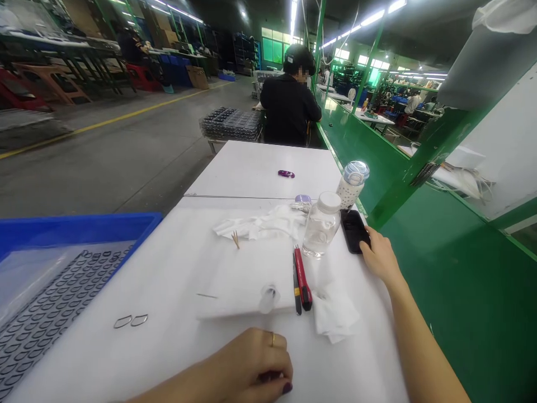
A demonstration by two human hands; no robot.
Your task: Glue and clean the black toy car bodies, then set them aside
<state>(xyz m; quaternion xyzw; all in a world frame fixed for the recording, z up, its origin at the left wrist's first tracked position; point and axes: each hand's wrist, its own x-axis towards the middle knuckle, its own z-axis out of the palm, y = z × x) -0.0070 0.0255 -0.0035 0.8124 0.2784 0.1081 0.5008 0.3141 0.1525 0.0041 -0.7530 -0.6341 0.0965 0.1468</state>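
1. The phone (353,232) lies near the right edge of the table (235,173). The right hand (380,257) touches its right side; how firm this grip is, I cannot tell.
2. The left hand (258,361) is low in front, its grip narrow with fingers curled; I cannot see whether something is inside.
3. The bottle (321,226) stands just left of the phone, the cup (351,187) beyond it.
4. A tissue (335,313) and the cutter (302,282) lie between the hands and the bottle.
5. White surface separates the left hand from two rings (122,321); the tray (145,224) borders the left edge.
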